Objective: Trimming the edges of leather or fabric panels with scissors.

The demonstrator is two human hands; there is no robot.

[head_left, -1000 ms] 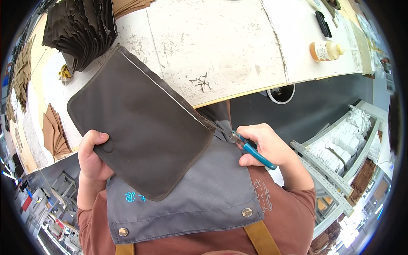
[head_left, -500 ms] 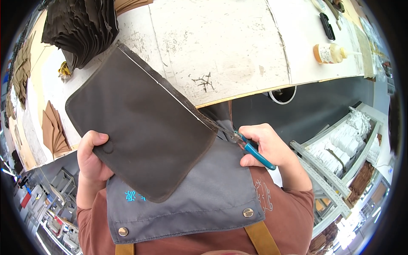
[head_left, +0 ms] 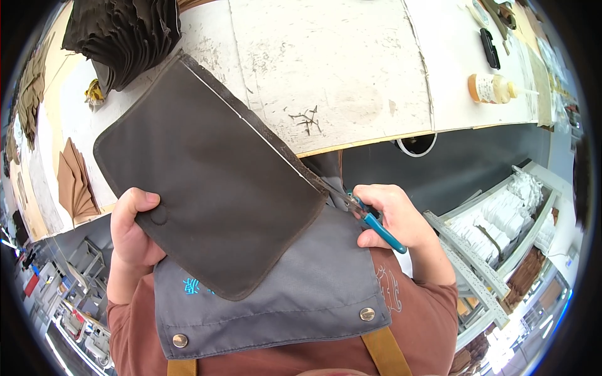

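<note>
My left hand (head_left: 135, 229) pinches the lower left edge of a dark brown, round-cornered panel (head_left: 207, 175), thumb on top and fingers hidden beneath. A white line runs along the panel's upper right side, beside a narrow, rough dark edge strip. My right hand (head_left: 398, 216) is closed round teal-handled scissors (head_left: 384, 232). Their blades reach leftward to the panel's right corner, at the end of that strip; how far apart the blades are is hard to make out. The panel is held tilted above my grey apron (head_left: 301, 276), its far corner over the table edge.
A thick stack of dark panels (head_left: 122, 37) sits at the table's far left, near brown pieces (head_left: 75, 182). Small dark scraps (head_left: 305, 119) lie on the white table (head_left: 332, 56). A bottle of amber liquid (head_left: 492, 89) stands right. Below are a bin (head_left: 417, 145) and a rack (head_left: 467, 263).
The view has shifted slightly, so the table and stack sit a little differently. The panel's right corner and the scissors appear slightly farther right. Both hands keep their holds.
</note>
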